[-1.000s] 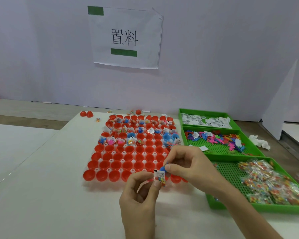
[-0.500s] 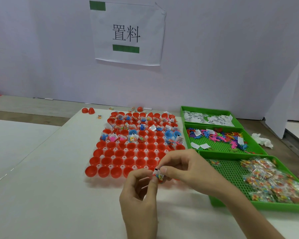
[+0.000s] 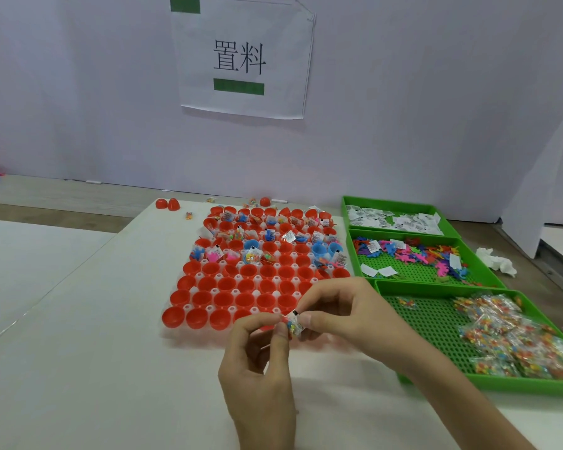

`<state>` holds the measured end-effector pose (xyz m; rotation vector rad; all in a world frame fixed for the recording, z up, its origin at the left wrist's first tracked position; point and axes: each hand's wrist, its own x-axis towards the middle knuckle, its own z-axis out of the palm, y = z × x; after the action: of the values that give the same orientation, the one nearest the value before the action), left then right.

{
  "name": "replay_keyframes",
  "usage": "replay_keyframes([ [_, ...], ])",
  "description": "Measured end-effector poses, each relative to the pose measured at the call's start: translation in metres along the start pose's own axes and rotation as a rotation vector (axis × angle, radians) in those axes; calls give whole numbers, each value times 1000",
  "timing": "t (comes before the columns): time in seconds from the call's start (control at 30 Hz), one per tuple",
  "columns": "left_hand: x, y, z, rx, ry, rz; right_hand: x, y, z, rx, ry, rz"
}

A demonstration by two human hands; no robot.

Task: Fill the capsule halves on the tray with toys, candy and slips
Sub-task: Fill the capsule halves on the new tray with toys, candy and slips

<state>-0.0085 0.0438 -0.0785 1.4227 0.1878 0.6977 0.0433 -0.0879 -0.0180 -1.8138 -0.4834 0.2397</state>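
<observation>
Thing in hand: a small packet (image 3: 294, 323) with coloured bits inside and a white slip against it. It is held in the air just at the near edge of the tray (image 3: 209, 307), close to the tray's near right corner.
Left hand: the left hand (image 3: 257, 362) comes up from 6 o'clock. Its fingers (image 3: 281, 331) are curled and pinch the left side of the packet.
Right hand: the right hand (image 3: 348, 315) comes in from 4 o'clock. Its fingers (image 3: 314, 319) pinch the right side of the same packet.
Tray: it stands on the white surface (image 3: 111, 352). The far rows at 12 o'clock are already filled, and the near rows are empty red halves (image 3: 246, 289).
Relation that matters: from the packet, the empty halves lie between 9 and 12 o'clock, and the closest ones are just beside the fingers. I judge that a short move forward and to the left is enough.
Nearer hand: almost equal, but the right hand lies partly over the tray corner.
Long axis: the packet is too small to tell surely.
Supplies: at 1 to 3 o'clock there are the slips bin (image 3: 387, 200) farthest, the toys bin (image 3: 413, 274) in the middle and the candy bin (image 3: 429, 323) nearest.
</observation>
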Motion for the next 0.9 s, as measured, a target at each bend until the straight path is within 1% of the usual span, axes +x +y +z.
replay_keyframes([
  [0.2, 0, 2, 2, -16, -35, -43, 0, -1, 1, 35, 2, 17],
  [0.33, 0, 5, 3, -9, -87, -10, -1, -2, -1, 52, -4, 26],
  [0.53, 1, 1, 1, -100, -48, -111, -1, -2, -2, 88, -10, 26],
  [0.67, 2, 6, 0, -135, -78, -97, 0, -2, -1, 78, 20, 25],
  [0.9, 1, 3, -1, -86, -66, -84, -1, -3, -1, 76, -39, 69],
])
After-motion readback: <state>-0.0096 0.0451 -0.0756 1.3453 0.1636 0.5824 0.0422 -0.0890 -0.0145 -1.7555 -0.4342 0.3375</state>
